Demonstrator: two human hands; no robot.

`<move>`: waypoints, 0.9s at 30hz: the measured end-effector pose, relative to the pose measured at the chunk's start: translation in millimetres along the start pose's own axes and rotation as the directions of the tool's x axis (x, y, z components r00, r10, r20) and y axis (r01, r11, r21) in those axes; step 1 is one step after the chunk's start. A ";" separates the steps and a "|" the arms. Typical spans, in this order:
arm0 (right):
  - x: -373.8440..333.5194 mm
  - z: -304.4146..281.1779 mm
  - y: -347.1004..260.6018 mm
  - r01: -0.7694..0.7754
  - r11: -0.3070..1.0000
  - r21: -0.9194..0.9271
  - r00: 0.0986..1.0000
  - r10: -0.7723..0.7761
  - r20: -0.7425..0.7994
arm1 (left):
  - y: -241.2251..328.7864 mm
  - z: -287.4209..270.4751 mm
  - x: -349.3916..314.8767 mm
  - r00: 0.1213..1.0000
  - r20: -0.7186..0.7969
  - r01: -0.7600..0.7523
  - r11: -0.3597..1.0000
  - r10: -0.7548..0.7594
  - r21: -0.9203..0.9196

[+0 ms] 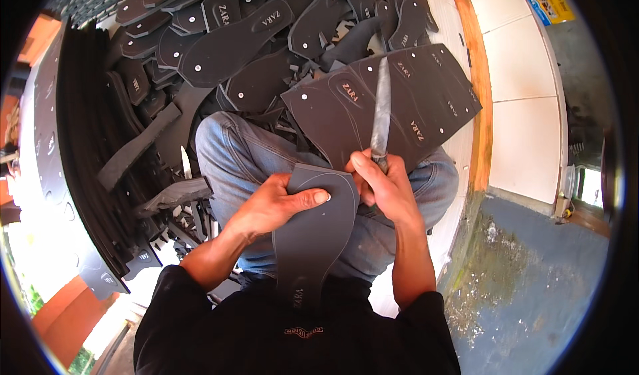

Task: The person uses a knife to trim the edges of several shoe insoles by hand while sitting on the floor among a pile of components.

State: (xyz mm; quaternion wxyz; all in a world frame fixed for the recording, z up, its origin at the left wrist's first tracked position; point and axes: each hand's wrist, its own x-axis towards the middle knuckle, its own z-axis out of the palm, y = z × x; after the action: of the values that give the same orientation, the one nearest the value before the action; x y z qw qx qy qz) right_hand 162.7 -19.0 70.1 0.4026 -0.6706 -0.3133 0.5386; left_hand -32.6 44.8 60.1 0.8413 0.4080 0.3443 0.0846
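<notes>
My left hand [283, 204] grips a dark foam sole piece [313, 242], its thumb lying flat on top near the far end. A curved sole outline is marked on this piece, and its near end rests against my shirt. In my right hand [386, 187] is a knife [381, 109], held by the handle with the long worn blade pointing up and away from me. The right fingers are close to the piece's right edge; whether they touch it I cannot tell. Beyond the knife, a larger printed foam sheet [319, 122] lies across my right knee.
A heap of cut soles [233, 42] fills the far side. Tall stacked foam sheets [80, 149] stand at the left. Scrap strips [143, 145] and a second light blade [186, 163] lie by my left knee. White tiles [522, 135] and a grey floor [526, 275] are at right.
</notes>
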 end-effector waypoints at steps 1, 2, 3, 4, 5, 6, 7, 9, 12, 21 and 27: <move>-2.1 -2.9 -1.7 0.000 1.000 0.004 0.997 0.000 0.073 | -5.9 -1.1 4.9 1.000 -0.014 0.002 1.000 -0.002 0.018; -3.1 -4.6 -3.0 -0.001 1.000 0.007 0.990 0.000 0.144 | -10.8 -2.0 10.6 1.000 -0.028 0.005 0.999 -0.004 0.036; -4.3 -5.5 -0.6 0.106 0.992 -0.062 0.992 -0.101 0.079 | -14.8 -0.8 17.9 0.998 -0.058 0.035 0.997 -0.039 -0.066; -4.6 -8.9 -3.1 0.159 0.983 -0.090 0.986 -0.163 -0.034 | -18.4 -8.2 24.5 0.999 -0.044 -0.020 0.972 0.010 -0.234; -2.2 -14.2 -6.9 0.157 0.987 0.041 0.965 -0.145 -0.218 | -21.1 -20.0 32.4 0.998 -0.037 -0.069 0.916 0.059 -0.396; 0.7 -21.2 -13.1 0.175 0.971 0.165 0.916 -0.099 -0.390 | -25.9 -26.9 39.5 0.993 -0.038 -0.113 0.828 0.110 -0.549; 0.4 -31.2 -20.6 0.252 0.881 0.402 0.910 -0.075 -0.407 | -36.4 -17.9 48.5 0.937 -0.081 -0.307 0.694 0.338 -0.652; -7.2 -30.5 -17.7 0.262 0.895 0.361 0.899 -0.090 -0.428 | -50.9 -7.4 48.9 0.948 -0.038 -0.317 0.941 0.315 -0.122; -23.6 1.5 2.0 0.320 0.938 0.129 0.884 -0.247 -0.398 | -46.2 47.5 60.1 0.887 -0.031 -0.438 0.817 0.462 -0.374; -56.3 -23.4 50.6 -0.039 0.896 -0.442 0.791 -0.243 -0.561 | -22.3 88.5 76.4 0.950 -0.310 -0.240 0.746 0.047 -0.621; -62.8 -12.4 72.6 -0.137 0.799 -0.586 0.809 -0.250 -0.532 | -20.8 81.8 86.7 0.948 -0.315 -0.241 0.737 0.041 -0.631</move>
State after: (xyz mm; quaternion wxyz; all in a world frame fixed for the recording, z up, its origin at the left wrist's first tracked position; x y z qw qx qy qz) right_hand 159.7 -109.8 37.1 0.2628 -0.8844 -0.3484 0.1657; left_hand 82.5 16.6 35.6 0.8644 0.0922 0.3749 0.3221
